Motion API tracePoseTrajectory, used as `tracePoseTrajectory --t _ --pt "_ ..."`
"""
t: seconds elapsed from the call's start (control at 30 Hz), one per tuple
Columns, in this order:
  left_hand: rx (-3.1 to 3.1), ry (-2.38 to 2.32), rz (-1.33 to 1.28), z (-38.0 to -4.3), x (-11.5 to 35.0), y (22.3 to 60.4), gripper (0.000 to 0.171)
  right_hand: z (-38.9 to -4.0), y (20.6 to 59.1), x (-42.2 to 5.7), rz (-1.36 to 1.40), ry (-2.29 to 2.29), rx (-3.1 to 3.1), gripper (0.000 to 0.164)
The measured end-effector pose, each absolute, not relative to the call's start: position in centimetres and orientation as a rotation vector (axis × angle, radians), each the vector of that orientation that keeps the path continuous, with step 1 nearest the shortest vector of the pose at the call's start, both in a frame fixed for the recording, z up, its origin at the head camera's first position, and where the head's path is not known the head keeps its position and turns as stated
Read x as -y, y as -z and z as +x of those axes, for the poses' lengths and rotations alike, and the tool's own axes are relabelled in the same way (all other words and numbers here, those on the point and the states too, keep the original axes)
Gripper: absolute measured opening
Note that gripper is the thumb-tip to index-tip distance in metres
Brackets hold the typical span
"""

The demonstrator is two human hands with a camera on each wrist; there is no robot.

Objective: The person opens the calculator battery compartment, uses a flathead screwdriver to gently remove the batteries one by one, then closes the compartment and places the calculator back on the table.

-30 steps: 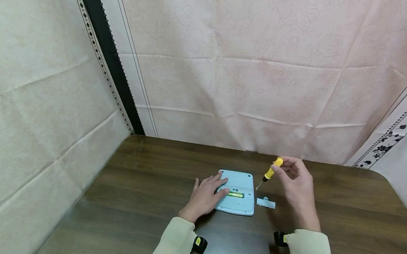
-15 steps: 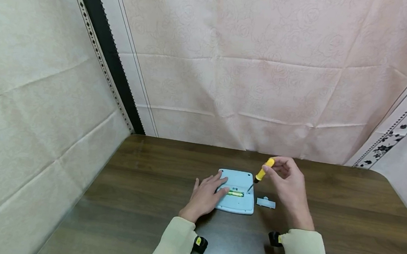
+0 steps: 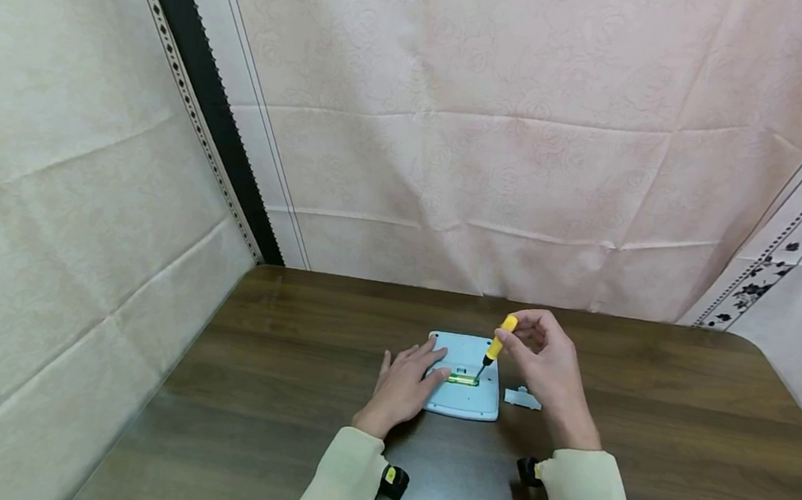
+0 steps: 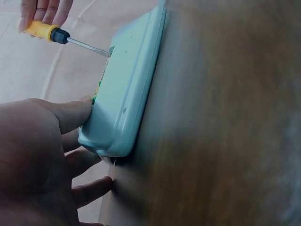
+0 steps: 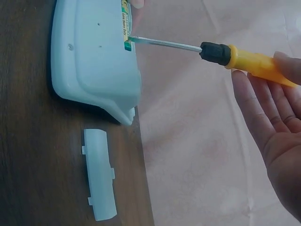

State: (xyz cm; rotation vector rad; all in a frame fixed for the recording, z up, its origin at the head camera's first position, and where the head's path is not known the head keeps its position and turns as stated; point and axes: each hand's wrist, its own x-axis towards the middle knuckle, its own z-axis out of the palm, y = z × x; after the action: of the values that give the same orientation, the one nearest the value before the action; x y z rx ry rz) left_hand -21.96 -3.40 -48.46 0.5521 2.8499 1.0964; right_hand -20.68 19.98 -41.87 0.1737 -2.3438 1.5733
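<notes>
A light blue device [image 3: 461, 405] lies back side up on the table, its battery slot uncovered. In the slot sits a green and gold battery [image 5: 126, 21]. My left hand [image 3: 403, 388] rests on the device's left side with its fingers spread, the thumb near the battery's left end. Between thumb and fingers my right hand [image 3: 547, 366] pinches the yellow handle of a screwdriver [image 5: 256, 63]. The screwdriver slants down, and its metal tip is at the battery's right end. Just right of the device lies the loose light blue battery cover [image 5: 99, 174].
The brown wooden table [image 3: 265, 399] extends on both sides of the device. Behind it hangs a pale patterned cloth [image 3: 528, 174], with another cloth [image 3: 84, 164] along the left. Each wrist carries a small black camera [image 3: 393, 483].
My right hand has moved left with the screwdriver, from beside the device over its right edge, bringing the tip to the battery's right end. My left hand has stayed in place.
</notes>
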Motion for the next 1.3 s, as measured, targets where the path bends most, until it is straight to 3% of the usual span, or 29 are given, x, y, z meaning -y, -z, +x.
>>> tracePoseTrajectory --t 1.3 --pt "-2.833 -1.122 0.532 -22.0 3.5 48.7 0.051 -21.8 45.0 -23.3 0.202 -1.828 2.187 0.04"
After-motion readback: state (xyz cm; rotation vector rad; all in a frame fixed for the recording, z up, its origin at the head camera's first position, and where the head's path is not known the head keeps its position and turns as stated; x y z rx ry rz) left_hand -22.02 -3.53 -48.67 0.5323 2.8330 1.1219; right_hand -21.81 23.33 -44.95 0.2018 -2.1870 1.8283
